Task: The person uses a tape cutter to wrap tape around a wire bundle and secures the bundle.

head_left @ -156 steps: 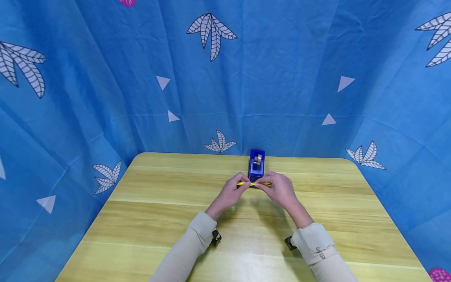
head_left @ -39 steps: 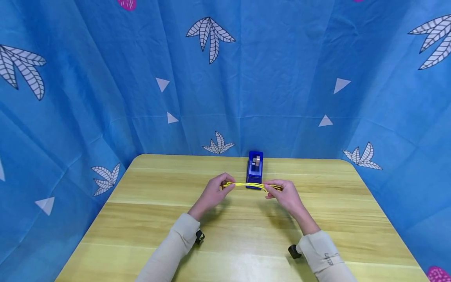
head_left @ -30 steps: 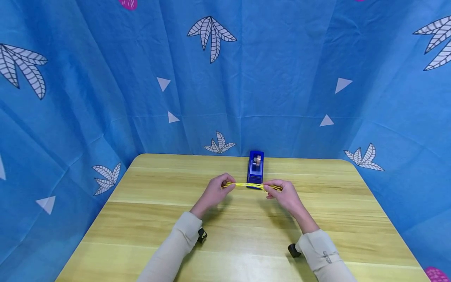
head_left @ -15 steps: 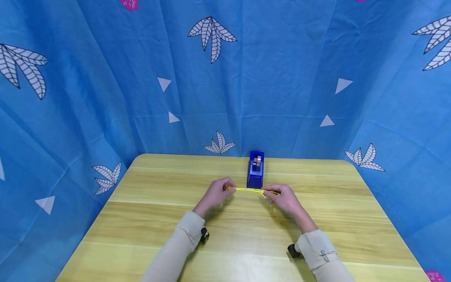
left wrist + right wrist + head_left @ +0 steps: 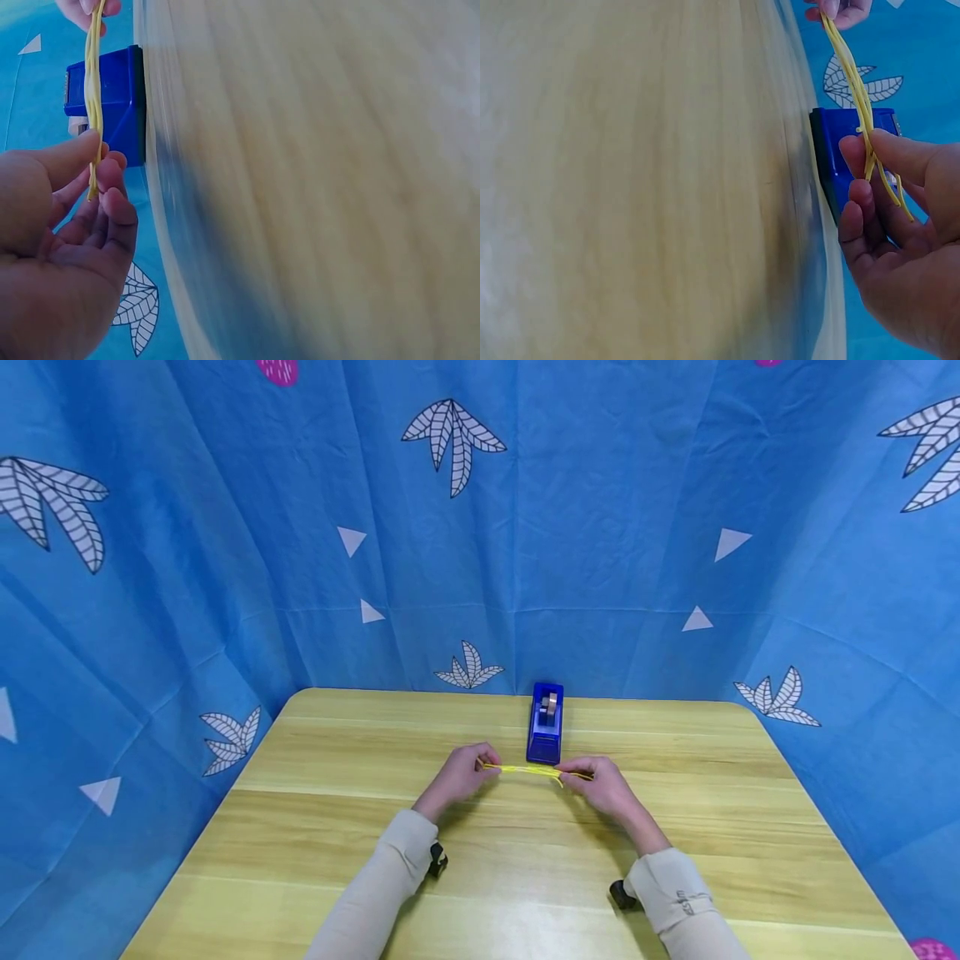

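Observation:
A bundle of thin yellow strands, like cut lengths of wire, stretches between both hands above the table. My left hand pinches one end between thumb and fingers. The other end is pinched by my right hand, where several loose tips of the strands fan out past the fingers. A whitish, shiny stretch shows along the bundle's middle in the left wrist view. Just beyond the bundle stands a blue tape dispenser with a small roll in it.
The wooden table has rounded far corners. A blue curtain with leaf and triangle prints hangs behind it and along both sides. The dispenser sits near the table's far edge.
Since the oldest frame my hands have moved apart along the bundle, baring its middle. Lately both have come slightly nearer, so the bundle no longer overlaps the dispenser in the head view.

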`<state>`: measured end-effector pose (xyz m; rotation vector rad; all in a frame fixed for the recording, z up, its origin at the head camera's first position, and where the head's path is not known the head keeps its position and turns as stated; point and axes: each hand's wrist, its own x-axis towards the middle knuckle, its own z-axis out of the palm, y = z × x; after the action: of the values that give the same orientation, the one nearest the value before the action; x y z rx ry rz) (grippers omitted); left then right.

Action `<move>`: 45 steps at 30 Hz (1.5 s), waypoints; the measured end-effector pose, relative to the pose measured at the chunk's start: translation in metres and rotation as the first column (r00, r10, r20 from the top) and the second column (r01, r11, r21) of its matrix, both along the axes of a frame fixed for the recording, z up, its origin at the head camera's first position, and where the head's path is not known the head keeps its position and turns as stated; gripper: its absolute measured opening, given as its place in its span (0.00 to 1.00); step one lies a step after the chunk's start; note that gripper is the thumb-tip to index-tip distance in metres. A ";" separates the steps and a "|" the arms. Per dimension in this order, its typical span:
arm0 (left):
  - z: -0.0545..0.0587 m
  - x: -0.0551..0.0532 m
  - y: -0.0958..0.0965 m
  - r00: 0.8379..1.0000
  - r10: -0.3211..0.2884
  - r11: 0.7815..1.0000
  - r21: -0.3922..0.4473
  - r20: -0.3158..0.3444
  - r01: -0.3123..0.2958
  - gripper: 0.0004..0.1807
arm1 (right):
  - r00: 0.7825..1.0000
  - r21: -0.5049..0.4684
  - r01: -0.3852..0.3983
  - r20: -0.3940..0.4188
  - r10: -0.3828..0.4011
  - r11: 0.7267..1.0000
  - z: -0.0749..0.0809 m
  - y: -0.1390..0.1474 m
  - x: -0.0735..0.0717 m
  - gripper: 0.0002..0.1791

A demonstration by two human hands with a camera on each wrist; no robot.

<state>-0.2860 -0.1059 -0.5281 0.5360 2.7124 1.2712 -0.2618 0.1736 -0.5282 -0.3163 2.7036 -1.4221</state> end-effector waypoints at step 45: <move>-0.003 0.005 0.002 0.999 -0.035 0.987 -0.159 0.010 0.036 0.06 | 1.000 0.082 -0.015 0.020 0.014 0.996 -0.007 -0.003 0.003 0.07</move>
<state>-0.2814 -0.1039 -0.5312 0.5570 2.7537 1.0336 -0.2592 0.1707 -0.5356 -0.3139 2.7292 -1.2983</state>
